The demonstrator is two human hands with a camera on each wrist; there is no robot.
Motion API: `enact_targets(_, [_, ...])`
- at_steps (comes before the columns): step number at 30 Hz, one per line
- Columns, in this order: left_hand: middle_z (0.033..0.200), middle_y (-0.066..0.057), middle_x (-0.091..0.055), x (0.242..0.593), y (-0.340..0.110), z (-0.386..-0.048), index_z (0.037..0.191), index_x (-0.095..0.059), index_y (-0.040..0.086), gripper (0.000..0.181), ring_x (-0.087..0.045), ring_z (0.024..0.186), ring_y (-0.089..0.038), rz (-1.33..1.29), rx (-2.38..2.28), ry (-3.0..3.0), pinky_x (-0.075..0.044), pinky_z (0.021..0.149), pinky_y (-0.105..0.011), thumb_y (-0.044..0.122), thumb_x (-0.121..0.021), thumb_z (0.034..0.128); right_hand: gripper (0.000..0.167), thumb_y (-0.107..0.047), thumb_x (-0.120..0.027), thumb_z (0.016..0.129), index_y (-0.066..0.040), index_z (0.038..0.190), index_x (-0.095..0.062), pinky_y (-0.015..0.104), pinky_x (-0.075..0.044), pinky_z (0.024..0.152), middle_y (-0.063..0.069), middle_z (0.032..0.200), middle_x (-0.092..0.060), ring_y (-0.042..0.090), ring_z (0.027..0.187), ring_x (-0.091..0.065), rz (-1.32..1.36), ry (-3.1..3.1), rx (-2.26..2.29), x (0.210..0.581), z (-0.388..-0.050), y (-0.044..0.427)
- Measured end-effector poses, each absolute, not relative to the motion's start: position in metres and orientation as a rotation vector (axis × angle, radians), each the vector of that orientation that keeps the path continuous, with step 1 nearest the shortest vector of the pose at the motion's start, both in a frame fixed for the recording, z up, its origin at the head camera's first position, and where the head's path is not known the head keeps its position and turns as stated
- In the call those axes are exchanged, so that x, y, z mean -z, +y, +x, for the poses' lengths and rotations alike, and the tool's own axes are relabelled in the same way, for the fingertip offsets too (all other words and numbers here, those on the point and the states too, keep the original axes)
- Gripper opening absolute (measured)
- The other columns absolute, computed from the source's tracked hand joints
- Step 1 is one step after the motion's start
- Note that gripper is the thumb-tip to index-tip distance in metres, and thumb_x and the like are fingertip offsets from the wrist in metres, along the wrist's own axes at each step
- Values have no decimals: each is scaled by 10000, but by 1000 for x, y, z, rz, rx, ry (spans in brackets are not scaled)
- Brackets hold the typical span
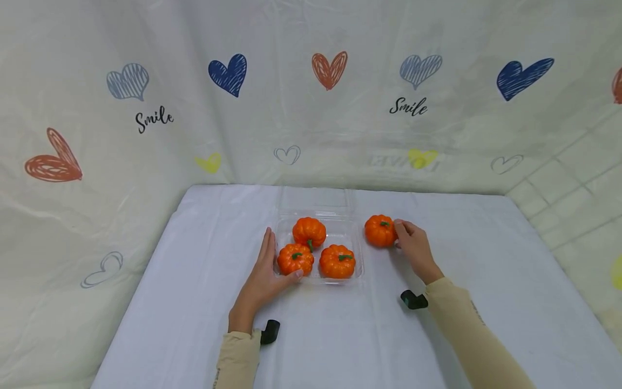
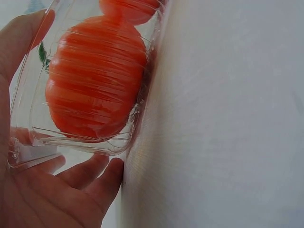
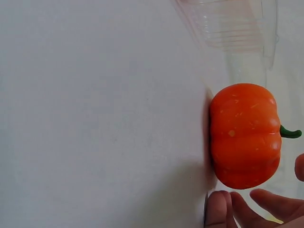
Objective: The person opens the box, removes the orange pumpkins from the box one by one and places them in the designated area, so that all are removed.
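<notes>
A clear plastic clamshell box (image 1: 359, 270) lies with its lid (image 1: 316, 201) folded back. Inside are three small orange pumpkins with green stems: one at the back (image 1: 309, 231), one front left (image 1: 295, 260), one front right (image 1: 337, 262). My left hand (image 1: 262, 281) rests against the box's front left corner, straight fingers along the left side and thumb over the front rim. A fourth pumpkin (image 1: 379, 231) stands on the table right of the box. Beside its right side is my right hand (image 1: 415, 248), fingertips (image 3: 217, 209) close to it and not wrapped round it.
White cloth covers the table (image 1: 311, 335). A pale curtain (image 1: 359, 129) printed with hearts and "Smile" hangs behind the far table edge. Each wrist carries a small black device, one at the left (image 1: 270, 332) and one at the right (image 1: 414, 299).
</notes>
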State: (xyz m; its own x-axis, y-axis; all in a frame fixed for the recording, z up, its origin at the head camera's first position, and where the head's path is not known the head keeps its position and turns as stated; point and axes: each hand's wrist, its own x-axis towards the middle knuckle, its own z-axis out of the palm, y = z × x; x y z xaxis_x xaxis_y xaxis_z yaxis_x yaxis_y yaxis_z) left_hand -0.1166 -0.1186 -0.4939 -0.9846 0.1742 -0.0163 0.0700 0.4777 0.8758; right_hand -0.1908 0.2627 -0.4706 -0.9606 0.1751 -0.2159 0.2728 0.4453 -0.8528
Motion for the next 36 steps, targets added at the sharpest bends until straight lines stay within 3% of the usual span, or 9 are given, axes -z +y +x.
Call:
enact_targets(5, [1785,102,86,494,-119,-116,1735,-14,134,1249,-56,1642,-249,217,-1538,2612,-231,1256,-570,598,-802,884,749,-543,-391,1134,-63,1698,-283,488,-422,1189,181,1686,-380,373,1417,-492,443,2576,1698,465,-183,262])
enact_targets(11, [1784,101,98,492,-120,-116,1734,2,140,1243,-51,1642,-249,224,-1536,2603,-227,1261,-554,585,-799,894,750,-487,-453,1133,-119,1729,-183,497,-268,1261,109,1762,-234,284,1604,-254,373,2588,1858,450,-171,257])
enact_targets(16, [1786,90,103,492,-121,-117,1733,13,148,1245,-36,1643,-248,219,-1527,2599,-217,1265,-545,592,-796,896,759,-450,-508,1128,-156,1735,-161,423,-289,1241,13,1781,-177,210,1623,-189,242,2612,1933,435,-159,243])
enact_targets(19, [1786,88,104,491,-121,-117,1733,14,144,1249,-26,1643,-242,219,-1528,2597,-207,1269,-544,596,-795,895,743,-334,-557,1128,-135,1729,-169,380,-293,1233,-15,1780,-166,190,1621,-189,81,2630,1982,431,-152,233])
enact_targets(23, [1783,96,105,491,-122,-116,1733,12,140,1251,-22,1642,-228,224,-1537,2595,-201,1272,-540,594,-798,894,747,-212,-615,1109,-118,1724,-201,474,-282,1244,22,1782,-167,262,1618,-211,-139,2664,1903,432,-144,218])
enact_targets(29, [1786,89,100,493,-121,-117,1733,1,130,1248,-18,1644,-244,224,-1536,2598,-197,1270,-555,598,-795,894,797,-365,-678,1065,-211,1725,-260,678,-335,1176,7,1780,-192,393,1592,-257,-327,2712,1550,439,-137,199])
enact_targets(36, [1786,93,101,494,-119,-117,1732,3,128,1248,-20,1644,-248,218,-1535,2586,-193,1271,-560,597,-794,894,828,-380,-771,1003,-182,1692,-356,679,-281,1211,15,1757,-272,339,1597,-263,-563,2626,1377,441,-134,188])
